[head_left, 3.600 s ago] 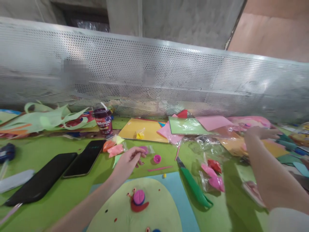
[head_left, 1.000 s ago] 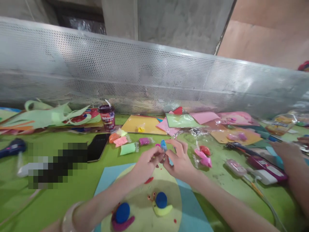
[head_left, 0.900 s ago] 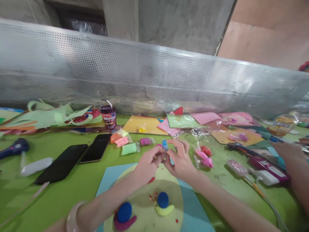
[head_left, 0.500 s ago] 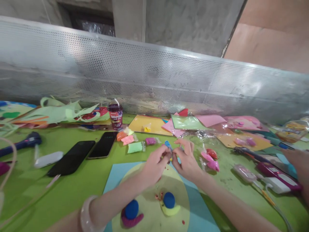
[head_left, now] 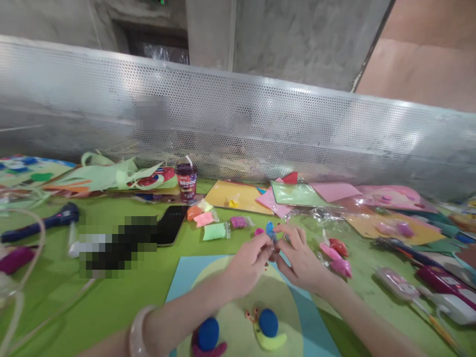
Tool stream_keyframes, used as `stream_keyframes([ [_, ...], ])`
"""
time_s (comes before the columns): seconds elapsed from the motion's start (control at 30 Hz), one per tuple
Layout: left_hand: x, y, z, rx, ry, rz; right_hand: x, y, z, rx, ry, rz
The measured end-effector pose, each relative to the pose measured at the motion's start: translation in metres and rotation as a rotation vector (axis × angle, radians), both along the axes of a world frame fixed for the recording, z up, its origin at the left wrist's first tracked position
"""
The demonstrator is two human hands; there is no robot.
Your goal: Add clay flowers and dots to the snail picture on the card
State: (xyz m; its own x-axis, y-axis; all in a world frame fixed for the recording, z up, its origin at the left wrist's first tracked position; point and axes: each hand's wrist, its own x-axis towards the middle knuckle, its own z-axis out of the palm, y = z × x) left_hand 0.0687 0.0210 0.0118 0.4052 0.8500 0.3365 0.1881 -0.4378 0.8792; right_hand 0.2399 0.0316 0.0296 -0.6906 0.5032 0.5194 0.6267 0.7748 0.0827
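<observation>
My left hand (head_left: 247, 263) and my right hand (head_left: 303, 258) meet above a pale green disc (head_left: 238, 317) on a blue sheet (head_left: 182, 277). Together their fingertips pinch a small blue packet of clay (head_left: 270, 231). Both hands are closed on it. A pale bangle (head_left: 137, 329) circles my left wrist. Two clay snails lie on the disc near me: one with a blue shell on a purple body (head_left: 208, 337), one with a blue shell on a yellow body (head_left: 268, 327).
Small clay packets (head_left: 213, 230) and a dark phone (head_left: 171, 223) lie left of my hands on the green table (head_left: 111, 297). A purple cup (head_left: 186, 181), coloured paper sheets (head_left: 301, 194), pink clay in plastic (head_left: 340, 265) and a perforated metal barrier (head_left: 238, 129) sit beyond.
Since 3.6 s ago both hands came together at the centre around the blue packet. Over the last second the view drifted left and the hands stayed pinched on the packet.
</observation>
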Motion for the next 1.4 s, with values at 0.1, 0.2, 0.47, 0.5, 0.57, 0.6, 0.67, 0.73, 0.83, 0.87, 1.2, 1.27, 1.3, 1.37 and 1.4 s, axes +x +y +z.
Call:
stream_keyframes([
  [0.1,-0.001,0.0,0.002,0.013,-0.005,-0.019,0.003,0.0,0.004,-0.084,-0.004,0.027],
  [0.2,-0.001,0.001,0.001,0.03,-0.005,-0.024,0.005,0.002,0.006,-0.142,0.02,0.032],
  [0.47,0.0,0.004,-0.01,0.051,0.138,0.057,-0.003,0.001,-0.008,0.0,0.132,0.039],
  [0.5,0.0,0.004,-0.01,0.053,0.166,0.069,-0.004,0.001,-0.01,0.037,0.139,0.044],
  [0.57,-0.001,0.003,-0.009,0.054,0.18,0.069,-0.006,0.001,-0.012,0.076,0.142,0.053],
  [0.6,-0.001,0.003,-0.008,0.05,0.169,0.055,-0.006,0.001,-0.011,0.075,0.14,0.056],
  [0.67,-0.001,0.003,-0.007,0.032,0.138,0.031,-0.005,0.002,-0.009,0.042,0.122,0.07],
  [0.73,-0.001,0.004,-0.008,0.012,0.097,0.028,-0.003,0.004,-0.005,0.022,0.076,0.076],
  [0.83,0.0,0.005,-0.01,-0.01,0.013,0.052,0.002,0.004,0.002,0.055,0.015,0.018],
  [0.87,0.001,0.005,-0.01,-0.02,-0.008,0.054,0.003,0.004,0.004,0.063,0.005,-0.008],
  [1.2,0.002,-0.002,-0.004,-0.049,-0.027,0.023,0.002,-0.002,0.001,0.098,-0.001,-0.047],
  [1.27,0.002,-0.001,-0.005,-0.041,-0.017,0.017,0.002,-0.002,0.002,0.121,-0.013,-0.039],
  [1.3,0.002,0.0,-0.005,-0.041,-0.008,0.029,0.001,-0.002,0.002,0.121,-0.021,-0.036],
  [1.37,0.002,0.001,-0.006,-0.045,0.014,0.06,0.0,-0.003,0.003,0.102,-0.02,-0.036],
  [1.4,0.002,0.001,-0.007,-0.046,0.024,0.065,0.0,-0.003,0.004,0.091,-0.011,-0.037],
])
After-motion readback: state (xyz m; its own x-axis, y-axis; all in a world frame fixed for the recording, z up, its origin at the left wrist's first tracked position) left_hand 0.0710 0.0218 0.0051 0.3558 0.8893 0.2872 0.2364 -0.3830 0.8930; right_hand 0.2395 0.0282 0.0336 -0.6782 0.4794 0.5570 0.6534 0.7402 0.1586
